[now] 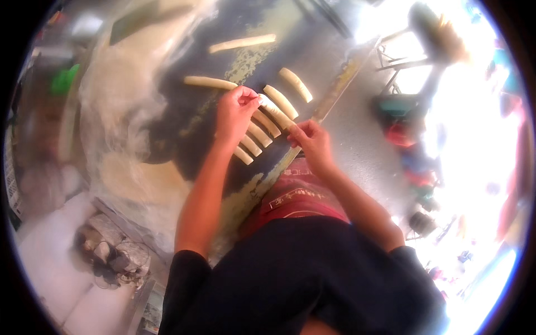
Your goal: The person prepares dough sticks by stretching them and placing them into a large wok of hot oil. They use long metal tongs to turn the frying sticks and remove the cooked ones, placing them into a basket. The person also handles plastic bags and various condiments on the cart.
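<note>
A pale dough strip (274,111) stretches between my two hands. My left hand (238,109) pinches its far end between thumb and fingers. At its near end, the fingertips of my right hand (310,141) grip it. Several similar strips lie in a slanting row on the dark worktable (201,150), some partly hidden under my left hand and forearm. Just beyond the held piece is another dough strip (281,101), and a shorter-looking strip (296,85) lies apart near the table edge. A longer strip (209,82) reaches toward my left knuckles; a separate long strip (242,43) lies farther off.
A pale, flour-like layer (121,83) covers the table's left side, with a tan mass (142,180), possibly dough. The worn table edge (341,86) runs diagonally past my red apron (301,188), which bears writing. Cluttered equipment (111,255) sits at lower left. A green container (395,104) stands to the right.
</note>
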A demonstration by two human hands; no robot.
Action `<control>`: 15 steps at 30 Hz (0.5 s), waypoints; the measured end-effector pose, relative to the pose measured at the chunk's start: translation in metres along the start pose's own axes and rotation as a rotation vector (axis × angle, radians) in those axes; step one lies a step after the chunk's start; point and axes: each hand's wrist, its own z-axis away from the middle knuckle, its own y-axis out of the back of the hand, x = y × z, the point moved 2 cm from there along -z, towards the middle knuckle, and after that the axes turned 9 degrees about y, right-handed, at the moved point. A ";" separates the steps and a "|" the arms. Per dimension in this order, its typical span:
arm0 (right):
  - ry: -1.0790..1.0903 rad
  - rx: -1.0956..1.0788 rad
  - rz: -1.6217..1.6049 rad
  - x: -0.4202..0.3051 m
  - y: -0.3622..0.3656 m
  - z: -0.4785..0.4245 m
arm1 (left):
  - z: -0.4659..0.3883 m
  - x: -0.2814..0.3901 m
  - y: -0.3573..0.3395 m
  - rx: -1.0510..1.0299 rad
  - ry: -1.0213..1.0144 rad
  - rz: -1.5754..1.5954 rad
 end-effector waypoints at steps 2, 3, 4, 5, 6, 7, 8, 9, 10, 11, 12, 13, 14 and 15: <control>-0.007 0.000 0.013 0.008 -0.001 -0.007 | -0.003 -0.002 -0.004 0.083 -0.057 -0.224; -0.012 -0.002 0.021 0.011 -0.003 -0.009 | -0.009 -0.012 -0.006 0.158 -0.241 -0.340; -0.026 -0.018 0.030 0.013 -0.003 -0.011 | -0.015 -0.028 -0.007 0.232 -0.425 -0.452; -0.038 -0.034 0.039 0.012 -0.003 -0.011 | -0.018 -0.039 -0.005 0.308 -0.611 -0.562; -0.048 -0.040 0.045 0.013 -0.002 -0.013 | -0.018 -0.046 -0.003 0.190 -0.666 -0.593; -0.060 -0.049 0.034 0.012 -0.002 -0.015 | -0.011 -0.038 -0.004 0.120 -0.778 -0.623; -0.073 -0.058 0.023 0.011 -0.002 -0.016 | -0.002 -0.029 -0.004 0.050 -0.889 -0.651; -0.085 -0.071 0.016 0.007 -0.003 -0.016 | 0.006 -0.024 -0.003 -0.017 -0.996 -0.676; -0.130 -0.077 0.048 0.003 -0.002 -0.016 | 0.007 -0.027 0.000 -0.166 -0.996 -0.769; -0.174 -0.084 0.079 -0.002 -0.002 -0.016 | 0.008 -0.025 0.000 -0.195 -0.998 -0.761; -0.217 -0.091 0.111 -0.006 -0.002 -0.016 | 0.010 -0.024 0.000 -0.222 -1.000 -0.753; -0.229 -0.088 0.091 -0.006 -0.003 -0.017 | 0.010 -0.022 0.000 -0.249 -1.001 -0.746; -0.239 -0.085 0.071 -0.002 -0.004 -0.019 | 0.010 -0.021 0.000 -0.248 -1.008 -0.762; -0.249 -0.080 0.052 -0.001 -0.004 -0.019 | 0.010 -0.021 -0.002 -0.244 -1.017 -0.776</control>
